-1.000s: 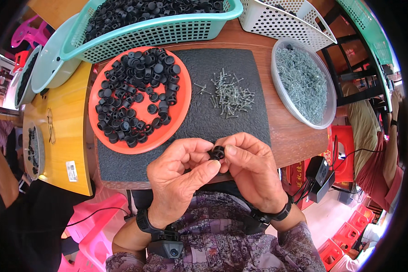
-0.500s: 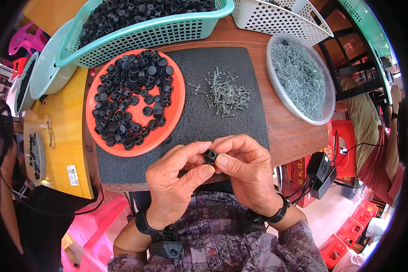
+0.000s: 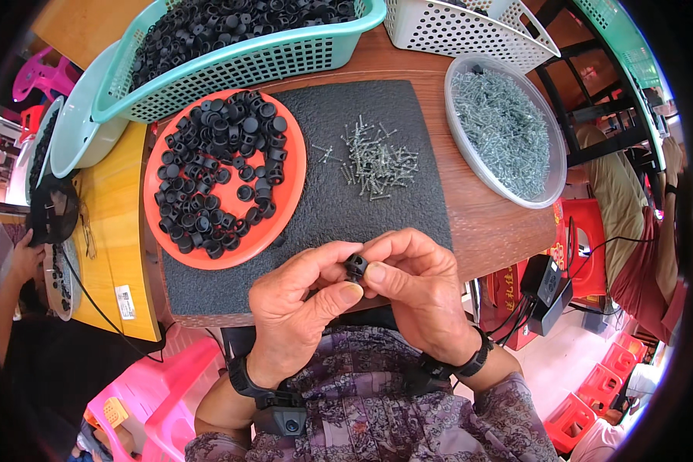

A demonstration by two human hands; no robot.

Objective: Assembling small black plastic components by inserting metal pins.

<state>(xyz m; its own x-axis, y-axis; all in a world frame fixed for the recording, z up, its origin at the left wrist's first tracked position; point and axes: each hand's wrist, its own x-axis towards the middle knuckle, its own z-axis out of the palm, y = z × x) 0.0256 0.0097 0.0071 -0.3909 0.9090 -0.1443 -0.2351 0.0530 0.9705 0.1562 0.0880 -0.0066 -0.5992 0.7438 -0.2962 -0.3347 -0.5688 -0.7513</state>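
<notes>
Between my fingertips is a small black plastic cap (image 3: 355, 266), with a hole or slot showing in its side. My left hand (image 3: 304, 296) pinches it from the left, thumb and forefinger closed. From the right, my right hand (image 3: 412, 281) presses thumb and forefinger against it. Both hands are held over the near edge of a dark textured mat (image 3: 339, 215). On the mat's left lies a red-orange plate (image 3: 281, 223) heaped with similar black caps (image 3: 200, 162). A loose pile of thin metal screws (image 3: 379, 162) is spread to its right.
Behind the plate stands a turquoise basket (image 3: 285, 63) full of black parts. A white perforated basket (image 3: 454, 35) is at the back. To the right, a clear round tub (image 3: 448, 100) holds many screws. A person's hand (image 3: 25, 254) shows at the left over the yellow table (image 3: 115, 231).
The cap looks slightly turned in my fingers, while both hands stay in nearly the same place. At the left, the other person has shifted, with a dark head and hand nearer the yellow table.
</notes>
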